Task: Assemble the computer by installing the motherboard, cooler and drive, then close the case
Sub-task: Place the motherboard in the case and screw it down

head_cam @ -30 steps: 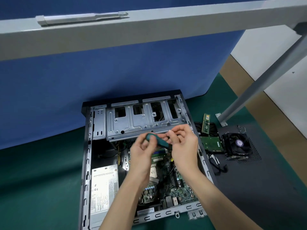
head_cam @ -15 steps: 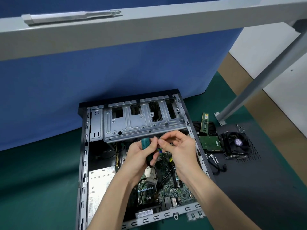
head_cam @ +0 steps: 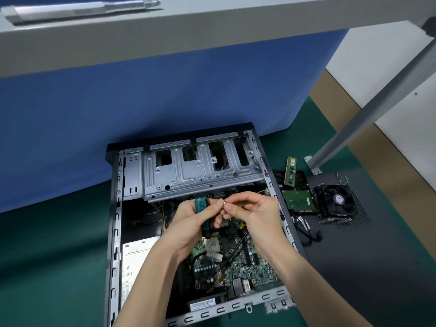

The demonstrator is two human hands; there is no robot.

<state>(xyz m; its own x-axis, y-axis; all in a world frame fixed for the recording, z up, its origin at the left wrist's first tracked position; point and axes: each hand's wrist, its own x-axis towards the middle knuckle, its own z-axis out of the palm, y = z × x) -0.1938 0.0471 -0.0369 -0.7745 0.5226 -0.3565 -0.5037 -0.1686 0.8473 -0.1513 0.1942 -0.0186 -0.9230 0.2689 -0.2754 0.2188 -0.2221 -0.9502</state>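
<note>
At far left we see the green mat (head_cam: 47, 267), then the open case (head_cam: 115, 232) lying flat on it, with the power supply (head_cam: 134, 263) along its left wall and the drive cage (head_cam: 188, 175) across the far end. Over the case, the left hand (head_cam: 191, 223) grips a teal screwdriver (head_cam: 200, 205), shaft pointing down at the motherboard (head_cam: 250, 270), which sits in the case. The right hand (head_cam: 257, 215) pinches a tiny silver part (head_cam: 224, 202), too small for us to name, against the left fingertips. Both hands hide the board's far half. Right of the case we find a RAM stick (head_cam: 291, 171), the drive (head_cam: 298, 197) and the cooler (head_cam: 336, 200), the last on a black panel (head_cam: 365, 267).
</note>
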